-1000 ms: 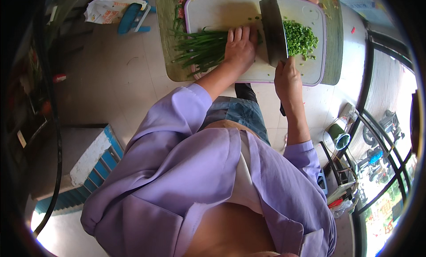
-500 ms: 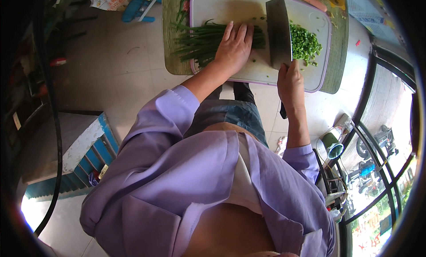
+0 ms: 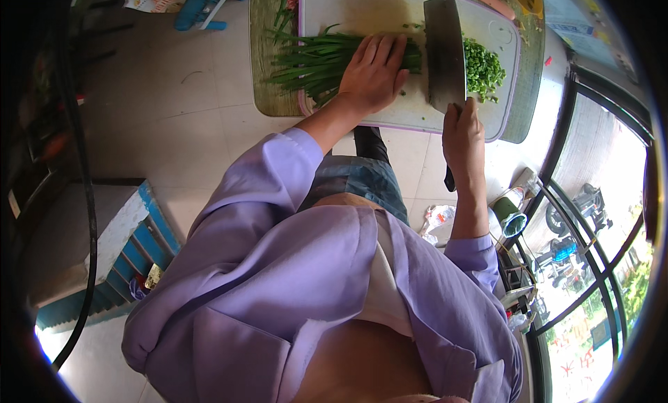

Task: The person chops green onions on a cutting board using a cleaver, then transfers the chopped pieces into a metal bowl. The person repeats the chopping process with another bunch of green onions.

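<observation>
two hands, set apart, and one bundle of green stalks (image 3: 309, 66), on your cutting board (image 3: 410, 109). note the axes: the bundle lies crosswise to you, its loose tips fanned to the left past the board's rim, its trimmed end facing right; the cleaver (image 3: 444, 52) points away from you, roughly at right angles to it. your left hand (image 3: 376, 73) is the nearer one, laid over the bundle close to its trimmed end, fingers extended and thumb out to the side, resting on top rather than closed around it. your right hand (image 3: 464, 135) is clamped on the cleaver's handle, lower in the view and well to the right of the bundle. between the trimmed end and the blade you see a narrow strip of board. beyond the blade, to its right, lie the chopped pieces (image 3: 484, 70). whether the blade touches the board, you cannot tell.
</observation>
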`<state>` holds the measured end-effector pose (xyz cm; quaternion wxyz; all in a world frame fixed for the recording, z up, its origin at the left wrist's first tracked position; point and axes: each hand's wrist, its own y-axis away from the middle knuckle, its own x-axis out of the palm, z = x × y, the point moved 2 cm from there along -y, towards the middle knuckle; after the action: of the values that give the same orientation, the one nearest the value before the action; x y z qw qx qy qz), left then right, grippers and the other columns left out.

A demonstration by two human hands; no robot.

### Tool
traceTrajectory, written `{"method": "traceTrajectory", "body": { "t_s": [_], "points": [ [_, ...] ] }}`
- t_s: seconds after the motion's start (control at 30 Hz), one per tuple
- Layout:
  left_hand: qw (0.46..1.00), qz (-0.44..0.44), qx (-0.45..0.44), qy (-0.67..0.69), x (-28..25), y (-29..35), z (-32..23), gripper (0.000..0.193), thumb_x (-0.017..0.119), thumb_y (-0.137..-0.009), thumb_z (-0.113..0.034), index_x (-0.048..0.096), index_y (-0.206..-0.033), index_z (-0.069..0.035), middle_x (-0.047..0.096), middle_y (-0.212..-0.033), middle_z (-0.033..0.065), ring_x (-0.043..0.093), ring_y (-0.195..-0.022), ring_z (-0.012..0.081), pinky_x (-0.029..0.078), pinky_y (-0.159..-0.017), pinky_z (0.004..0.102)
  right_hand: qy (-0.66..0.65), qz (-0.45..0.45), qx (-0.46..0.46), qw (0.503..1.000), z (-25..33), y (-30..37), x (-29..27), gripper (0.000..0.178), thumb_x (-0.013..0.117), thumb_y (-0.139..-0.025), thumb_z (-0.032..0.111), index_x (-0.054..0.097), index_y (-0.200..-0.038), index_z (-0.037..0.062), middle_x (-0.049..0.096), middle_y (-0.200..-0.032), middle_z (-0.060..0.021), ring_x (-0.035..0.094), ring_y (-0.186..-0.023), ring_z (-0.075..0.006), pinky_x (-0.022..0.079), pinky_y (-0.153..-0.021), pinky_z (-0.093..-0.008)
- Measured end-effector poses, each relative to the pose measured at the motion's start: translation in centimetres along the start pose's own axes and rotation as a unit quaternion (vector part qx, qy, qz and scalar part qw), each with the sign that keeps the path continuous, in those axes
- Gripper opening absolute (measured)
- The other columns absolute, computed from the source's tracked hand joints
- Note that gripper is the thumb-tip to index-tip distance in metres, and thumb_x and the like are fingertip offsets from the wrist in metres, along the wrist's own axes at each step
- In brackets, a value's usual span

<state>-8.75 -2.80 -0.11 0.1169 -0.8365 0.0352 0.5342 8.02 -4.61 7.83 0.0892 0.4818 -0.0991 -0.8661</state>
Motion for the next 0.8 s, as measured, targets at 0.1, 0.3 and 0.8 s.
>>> {"method": "traceTrajectory", "body": {
  "t_s": [0.1,0.3,0.8],
  "points": [
    [1.0,-0.004,0.003,0.0,0.3,-0.1,0.1,0.052,0.049,-0.085,-0.027,0.038,-0.131,-0.006,0.043,-0.123,0.0143,0.038,-0.118,0.03,0.027,-0.104,0.0402,0.007,0.008,0.019,1.0,1.1,0.8,-0.7,0.015,0.045,-0.089,0.013,0.041,-0.092,-0.0013,0.055,-0.065,-0.029,0.055,-0.062,-0.047,0.042,-0.052,-0.0523],
    [1.0,-0.02,0.015,0.003,0.4,0.0,0.3,0.048,0.051,-0.085,-0.025,0.041,-0.129,-0.006,0.045,-0.121,0.0132,0.04,-0.116,0.0295,0.03,-0.102,0.04,0.015,0.024,0.027,0.999,2.7,1.9,-1.1,0.015,0.044,-0.09,0.013,0.039,-0.092,-0.0005,0.055,-0.065,-0.0288,0.055,-0.063,-0.0476,0.042,-0.053,-0.0526],
    [0.999,0.0,0.0,0.038,0.1,0.0,0.3,0.047,0.05,-0.086,-0.023,0.041,-0.128,-0.006,0.044,-0.125,0.0109,0.04,-0.118,0.0286,0.031,-0.102,0.0393,0.136,0.008,0.025,0.99,2.6,-0.8,4.1,0.017,0.045,-0.088,0.015,0.034,-0.093,0.0034,0.058,-0.062,-0.0246,0.058,-0.06,-0.0441,0.047,-0.053,-0.0518]
  ]
}}
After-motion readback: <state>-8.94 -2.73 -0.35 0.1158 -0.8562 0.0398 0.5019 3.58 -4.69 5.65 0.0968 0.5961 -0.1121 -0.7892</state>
